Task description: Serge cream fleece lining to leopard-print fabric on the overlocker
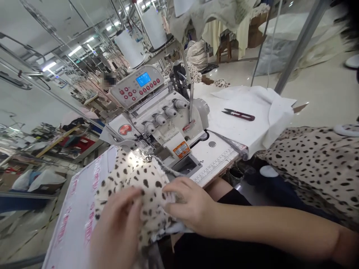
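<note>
A cream plush fabric with dark spots (pixel 148 183) lies under the presser foot (pixel 146 157) of a white overlock sewing machine (pixel 168 123) and spreads toward me. My left hand (pixel 117 224), blurred by motion, is on the fabric's near left part, its thumb and fingers curled together over the cloth. On the right edge, my right hand (pixel 190 205) grips the fabric between thumb and fingers, just in front of the machine bed. Some of the cloth's lower edge is hidden behind my hands.
Dark red thread snips (pixel 239 114) lie on the white-covered table at right. Spotted cloth (pixel 316 164) hangs at far right. Thread cones (pixel 130 48) stand behind the machine's control panel (pixel 137 86). A plastic-wrapped board (pixel 75 209) extends at left.
</note>
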`<state>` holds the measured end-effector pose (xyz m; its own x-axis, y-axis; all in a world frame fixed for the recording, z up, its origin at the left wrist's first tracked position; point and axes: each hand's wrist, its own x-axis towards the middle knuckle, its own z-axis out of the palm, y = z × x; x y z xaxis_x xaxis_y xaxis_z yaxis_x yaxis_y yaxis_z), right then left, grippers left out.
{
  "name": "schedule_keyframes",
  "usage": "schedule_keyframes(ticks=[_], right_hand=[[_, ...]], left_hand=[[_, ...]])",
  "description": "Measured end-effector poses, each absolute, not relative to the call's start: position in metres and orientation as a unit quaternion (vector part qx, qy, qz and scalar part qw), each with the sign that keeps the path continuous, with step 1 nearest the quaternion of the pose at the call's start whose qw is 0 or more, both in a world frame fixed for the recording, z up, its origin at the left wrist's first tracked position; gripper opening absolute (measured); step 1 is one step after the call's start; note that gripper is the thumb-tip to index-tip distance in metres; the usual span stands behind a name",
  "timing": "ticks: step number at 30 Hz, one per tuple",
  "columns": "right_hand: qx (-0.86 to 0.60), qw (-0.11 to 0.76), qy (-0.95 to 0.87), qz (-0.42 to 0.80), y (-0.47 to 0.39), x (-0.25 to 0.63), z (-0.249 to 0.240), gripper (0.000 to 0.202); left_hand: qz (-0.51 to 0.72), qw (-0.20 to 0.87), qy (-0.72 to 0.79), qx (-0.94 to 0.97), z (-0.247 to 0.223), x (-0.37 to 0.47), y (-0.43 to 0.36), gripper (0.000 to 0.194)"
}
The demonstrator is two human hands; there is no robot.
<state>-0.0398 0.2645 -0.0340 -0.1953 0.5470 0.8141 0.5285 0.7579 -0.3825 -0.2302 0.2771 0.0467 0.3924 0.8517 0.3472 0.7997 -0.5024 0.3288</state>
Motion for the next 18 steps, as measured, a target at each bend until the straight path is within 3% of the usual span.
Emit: schedule_keyframes(ticks=[3, 9, 18], right_hand=[[-0.367, 0.528, -0.764, 0.039, 0.265, -0.042, -0.037, 0.010], [-0.290, 0.532, -0.793, 0.061, 0.273, -0.044, -0.040, 0.017], [-0.276, 0.527, -0.799, 0.090, 0.279, -0.049, -0.045, 0.017]], left_hand=[[0.234, -0.018, 0.511, 0.827, 0.040, -0.210, 0.318, 0.032], [0.194, 0.052, 0.476, 0.856, 0.041, -0.220, 0.337, 0.024], [0.199, 0.035, 0.378, 0.904, 0.045, -0.226, 0.354, 0.017]])
